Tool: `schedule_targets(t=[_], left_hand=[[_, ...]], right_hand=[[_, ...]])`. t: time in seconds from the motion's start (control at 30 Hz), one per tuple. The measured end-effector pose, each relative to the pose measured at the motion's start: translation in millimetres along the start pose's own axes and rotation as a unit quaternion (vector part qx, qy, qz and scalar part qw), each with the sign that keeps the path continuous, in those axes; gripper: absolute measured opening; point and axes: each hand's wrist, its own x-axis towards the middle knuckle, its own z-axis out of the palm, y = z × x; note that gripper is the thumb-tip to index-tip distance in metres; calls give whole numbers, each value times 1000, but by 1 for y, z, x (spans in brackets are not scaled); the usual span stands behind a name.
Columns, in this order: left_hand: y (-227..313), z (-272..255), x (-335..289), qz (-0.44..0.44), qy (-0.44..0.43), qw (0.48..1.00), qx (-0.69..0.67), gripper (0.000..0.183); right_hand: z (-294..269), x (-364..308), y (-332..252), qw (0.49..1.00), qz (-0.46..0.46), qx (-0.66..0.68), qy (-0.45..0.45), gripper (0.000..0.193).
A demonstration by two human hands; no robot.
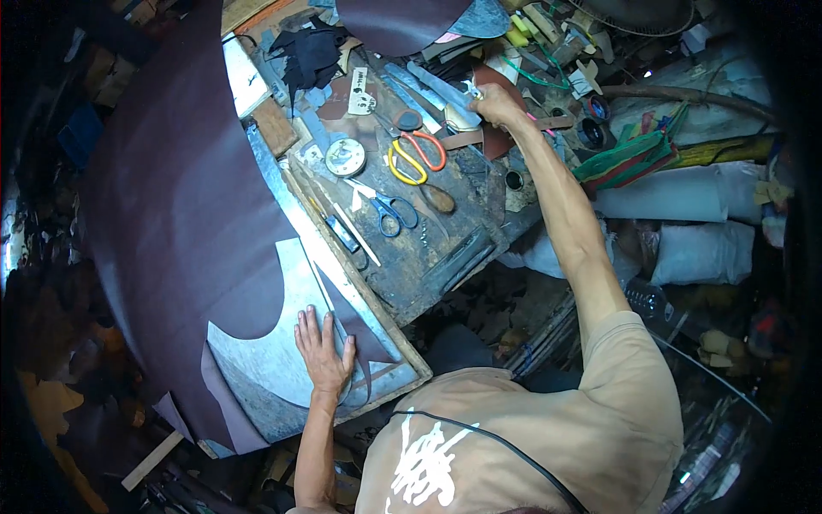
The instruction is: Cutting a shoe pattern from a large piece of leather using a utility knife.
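Observation:
My left hand (324, 351) lies flat, fingers spread, on a pale grey-blue area (265, 355) with a curved edge. Whether that is a separate sheet or bare tabletop, I cannot tell. Around it spreads a large dark brown leather-like sheet (180, 197), with a narrow strip (229, 394) of it at the near left. My right arm stretches to the far side of the worktable, where my right hand (498, 105) is closed. A small pale, shiny bit shows at its fingertips, too small to name. Beside that hand lie a reddish-brown piece (501, 146) and a grey-blue strip (445, 90).
On the wooden worktable (445, 253) lie red-and-yellow-handled scissors (413, 154), blue-handled scissors (390, 210), a round tin (345, 158) and a wooden-handled tool (438, 199). Black scraps (308, 53) are heaped at the back. Wrapped white bundles (702, 253) stand at right.

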Motion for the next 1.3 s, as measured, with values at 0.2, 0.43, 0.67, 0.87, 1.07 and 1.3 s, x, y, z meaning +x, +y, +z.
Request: schedule_targets(t=[0.2,0.43,0.67,0.87,1.07,1.3], left_hand=[[-2,0,2,1,-3,1000,4,61],[-2,-1,-3,3,-2,1000,3,61],[-3,4,-4,2,31,999,-27,54],[-3,-1,6,-20,19,999,-38,47],[-5,-5,-2,12,42,997,-68,44],[1,-6,-18,86,26,992,-91,36]], right_hand=[[-13,-13,0,995,35,82,-54,18],[-12,-9,21,987,47,140,-60,23],[-8,5,51,980,-28,-167,107,45],[22,-150,-45,980,4,201,-3,25],[126,-311,-104,937,18,298,-179,21],[167,-402,-134,950,20,266,-161,48]])
